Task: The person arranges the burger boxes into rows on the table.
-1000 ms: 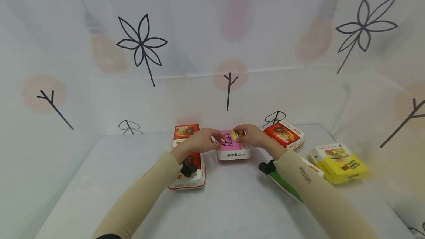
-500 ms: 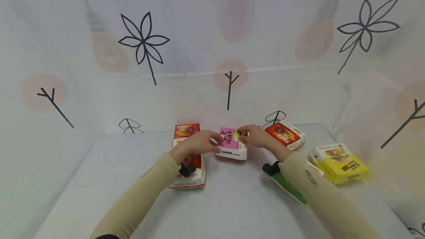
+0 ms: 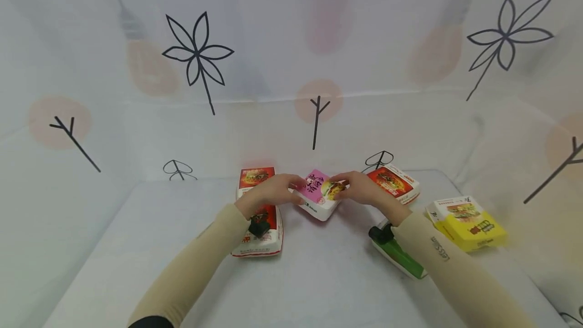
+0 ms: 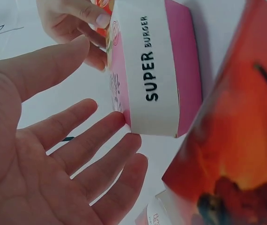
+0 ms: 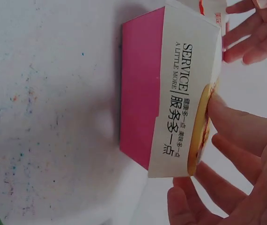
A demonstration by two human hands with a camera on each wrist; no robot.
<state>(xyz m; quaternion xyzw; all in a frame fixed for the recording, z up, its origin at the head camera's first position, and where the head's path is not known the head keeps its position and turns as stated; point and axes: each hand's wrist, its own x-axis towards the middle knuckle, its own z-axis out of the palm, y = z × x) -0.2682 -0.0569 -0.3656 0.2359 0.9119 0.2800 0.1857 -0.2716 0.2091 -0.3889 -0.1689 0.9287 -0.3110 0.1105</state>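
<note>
A pink and white burger box (image 3: 313,189) stands between my hands towards the back of the table, one corner pointing at me. In the left wrist view its white side (image 4: 150,56) reads SUPER BURGER. My left hand (image 3: 275,190) has its fingers extended, fingertips right at the box's left corner. At the right corner, my right hand (image 3: 364,190) holds the box between thumb and fingers. The right wrist view shows that thumb (image 5: 222,115) on the lid's edge by the burger picture, with fingers behind the corner.
Beneath my left forearm lies a red and white burger box (image 3: 264,247), with another red box (image 3: 256,176) behind it. To the right are a red box (image 3: 391,182), a green box (image 3: 403,258) partly under my sleeve, and a yellow box (image 3: 469,224). A patterned curtain (image 3: 255,130) stands behind the table.
The pink box has turned clockwise, seen from above, so its lettered front now faces left and towards me. My right hand has shifted slightly right; my left hand has barely moved.
</note>
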